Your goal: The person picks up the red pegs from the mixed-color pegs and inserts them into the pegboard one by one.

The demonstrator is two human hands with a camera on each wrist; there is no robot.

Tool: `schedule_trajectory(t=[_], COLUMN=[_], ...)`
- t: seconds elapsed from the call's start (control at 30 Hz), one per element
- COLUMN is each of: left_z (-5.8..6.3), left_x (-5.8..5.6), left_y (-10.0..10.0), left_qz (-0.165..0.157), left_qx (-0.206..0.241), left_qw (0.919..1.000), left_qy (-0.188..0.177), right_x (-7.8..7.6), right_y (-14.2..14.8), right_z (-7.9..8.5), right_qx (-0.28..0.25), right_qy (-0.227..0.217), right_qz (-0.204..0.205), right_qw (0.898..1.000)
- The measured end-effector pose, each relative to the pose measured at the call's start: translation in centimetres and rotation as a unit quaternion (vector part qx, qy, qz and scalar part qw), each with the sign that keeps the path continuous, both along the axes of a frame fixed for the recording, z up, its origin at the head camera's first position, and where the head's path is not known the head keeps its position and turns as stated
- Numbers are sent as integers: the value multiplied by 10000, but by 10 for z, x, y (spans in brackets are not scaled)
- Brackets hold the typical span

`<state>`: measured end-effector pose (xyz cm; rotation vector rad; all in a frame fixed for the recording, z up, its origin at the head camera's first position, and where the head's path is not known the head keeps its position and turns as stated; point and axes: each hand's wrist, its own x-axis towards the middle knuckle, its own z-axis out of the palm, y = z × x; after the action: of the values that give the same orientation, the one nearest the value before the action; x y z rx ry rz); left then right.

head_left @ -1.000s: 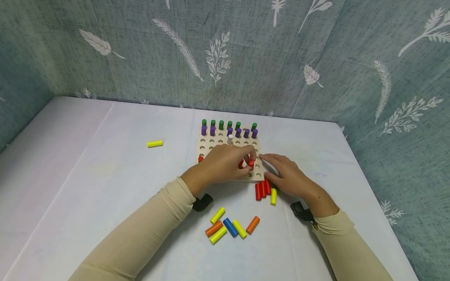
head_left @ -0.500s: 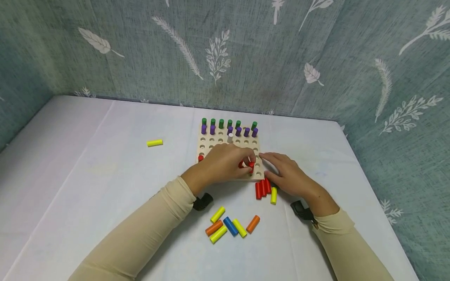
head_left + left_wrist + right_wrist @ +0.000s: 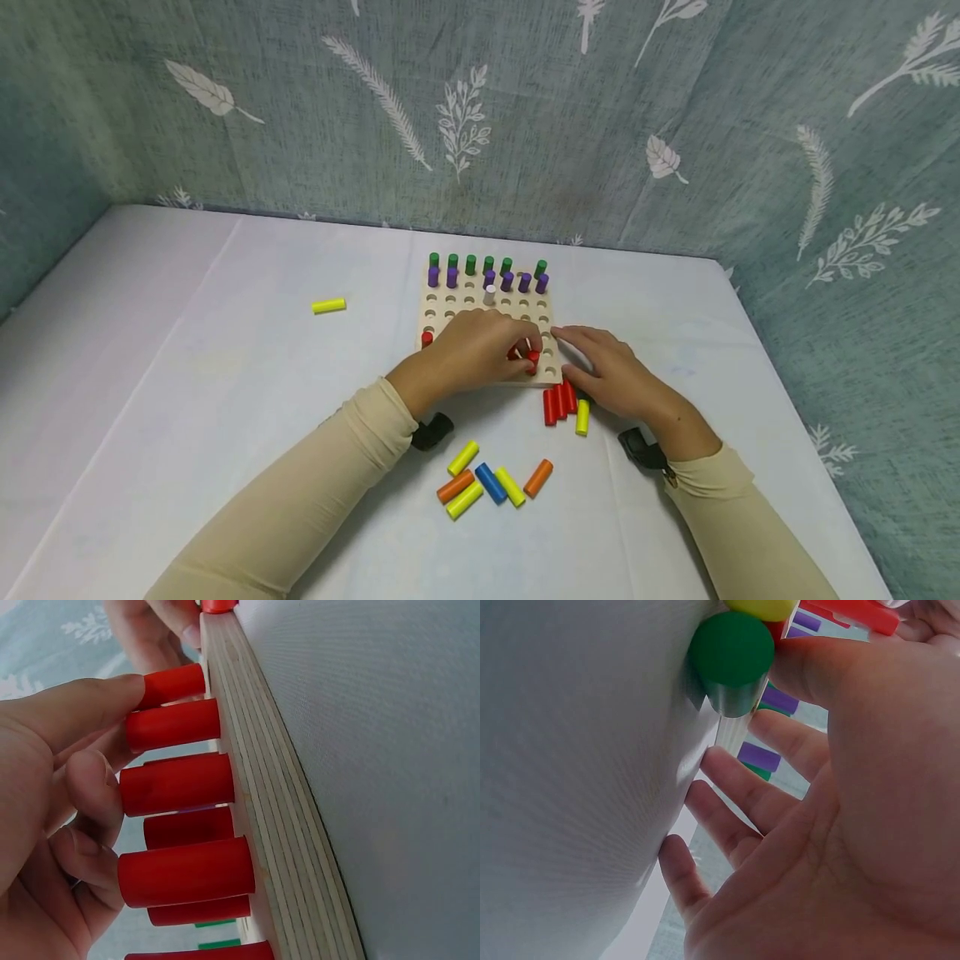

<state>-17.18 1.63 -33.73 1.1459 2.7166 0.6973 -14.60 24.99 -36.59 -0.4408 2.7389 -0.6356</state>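
Over the front of a wooden pegboard (image 3: pixel 551 371), my left hand (image 3: pixel 480 350) pinches a red peg (image 3: pixel 174 684) between thumb and fingers. That peg stands at the board, among several upright red pegs (image 3: pixel 180 784) seen in the left wrist view. In the head view the hand covers much of the front rows. My right hand (image 3: pixel 615 371) lies at the board's right side, fingers spread, the fingertips (image 3: pixel 676 844) on the tablecloth or near the board edge. Its thumb is beside loose red pegs (image 3: pixel 558 402). A green peg (image 3: pixel 733 649) lies close to that thumb in the right wrist view.
Green pegs (image 3: pixel 471 265) and purple pegs (image 3: pixel 525 282) stand in the back rows, with a white peg (image 3: pixel 490 294) before them. Loose yellow pegs (image 3: pixel 510 487), orange pegs (image 3: pixel 538 478) and a blue peg (image 3: pixel 491 483) lie in front. One yellow peg (image 3: pixel 328 306) lies far left.
The red peg in my left hand has sunk slightly toward the board. My right hand stays at the board's right side, and the loose pegs have not moved.
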Motion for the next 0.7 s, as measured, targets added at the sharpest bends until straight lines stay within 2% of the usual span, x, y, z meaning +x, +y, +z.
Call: schedule_trajectory(t=[0.17,0.7], left_z=[0,-5], left_x=[-1,0], left_y=[0,1], left_qz=[-61,-68], left_qx=[-91,-84], left_qw=[9999,9999], left_qy=[-69,115], right_x=[-1,-2], right_y=[1,1], right_z=[1,-1], right_qx=[3,12], right_qy=[-8,36], right_qz=[25,12], right_qw=[10000,10000])
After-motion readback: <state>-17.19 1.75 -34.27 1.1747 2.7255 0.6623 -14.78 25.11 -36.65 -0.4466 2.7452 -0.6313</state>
